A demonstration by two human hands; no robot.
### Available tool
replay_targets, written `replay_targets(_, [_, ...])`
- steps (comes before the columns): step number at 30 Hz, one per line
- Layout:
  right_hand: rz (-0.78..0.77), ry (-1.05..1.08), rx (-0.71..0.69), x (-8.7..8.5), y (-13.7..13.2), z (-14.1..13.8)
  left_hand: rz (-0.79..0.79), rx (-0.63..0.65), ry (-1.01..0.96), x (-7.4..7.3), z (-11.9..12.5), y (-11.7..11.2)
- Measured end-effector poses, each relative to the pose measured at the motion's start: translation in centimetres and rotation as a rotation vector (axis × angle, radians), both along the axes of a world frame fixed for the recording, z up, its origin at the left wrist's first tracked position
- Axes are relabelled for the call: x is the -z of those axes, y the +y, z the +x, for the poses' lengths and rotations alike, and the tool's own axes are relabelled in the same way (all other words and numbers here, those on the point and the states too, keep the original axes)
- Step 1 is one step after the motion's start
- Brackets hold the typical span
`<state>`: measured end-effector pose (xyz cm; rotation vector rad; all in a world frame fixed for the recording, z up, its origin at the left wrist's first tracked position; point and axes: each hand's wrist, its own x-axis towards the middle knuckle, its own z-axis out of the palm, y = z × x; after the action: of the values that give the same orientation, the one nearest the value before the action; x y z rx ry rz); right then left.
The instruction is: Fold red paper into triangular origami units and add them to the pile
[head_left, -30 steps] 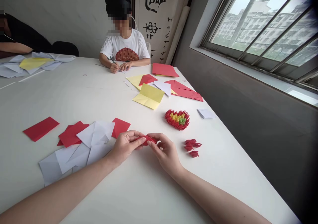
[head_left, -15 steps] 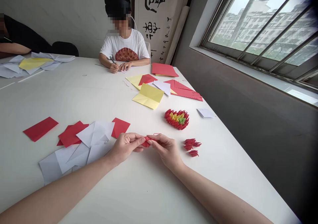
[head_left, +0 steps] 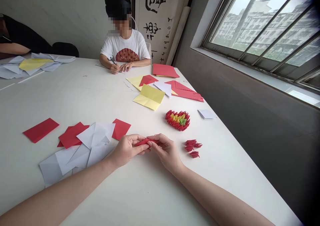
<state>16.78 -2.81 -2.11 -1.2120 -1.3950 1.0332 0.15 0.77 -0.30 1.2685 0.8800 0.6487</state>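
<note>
A small folded piece of red paper (head_left: 143, 142) is pinched between my two hands, just above the white table. My left hand (head_left: 128, 149) grips its left part with thumb and fingers. On its right part, my right hand (head_left: 165, 150) presses with the thumb on top; the fingers hide some of the paper. Several small red folded-paper pieces (head_left: 192, 145) lie to the right of my right hand. Beyond them sits a heart-shaped cluster of folded paper (head_left: 178, 120), red around the rim with yellow and green inside.
White paper sheets (head_left: 92, 139) and red sheets (head_left: 72, 135) overlap left of my hands. Yellow paper (head_left: 150, 96) and a red paper stack (head_left: 165, 70) lie farther back. Across the white table (head_left: 155, 192) a person (head_left: 125, 45) writes with a pen; another person's arm shows far left.
My left thumb has shifted down slightly along the red paper, and more of its narrow left part shows. Both hands keep hold; the surrounding papers stay put.
</note>
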Motion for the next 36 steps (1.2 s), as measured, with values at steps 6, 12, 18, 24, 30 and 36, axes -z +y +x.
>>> replay_targets(6, [0.017, -0.086, -0.036, -0.25, -0.14, -0.05, 0.002, -0.036, 0.037, 0.23, 0.02, 0.01])
replay_targets(12, [0.014, -0.111, -0.014, -0.32, -0.05, -0.14, 0.006, -0.005, 0.028, 0.20, -0.08, -0.10])
replay_targets(18, [-0.068, 0.029, 0.052, -0.18, 0.08, -0.06, -0.098, 0.019, -0.084, 0.15, -0.36, 0.13])
replay_targets(24, [-0.060, 0.018, 0.082, -0.06, 0.09, -0.02, -0.099, -0.014, -0.036, 0.15, -0.30, 0.17])
replay_targets(30, [-0.053, 0.025, 0.131, -0.17, 0.25, 0.08, -0.058, 0.033, -0.022, 0.09, -0.09, 0.07])
replay_targets(36, [-0.040, 0.042, 0.011, 0.09, 0.14, 0.06, 0.015, 0.075, -0.025, -0.01, -0.13, 0.06])
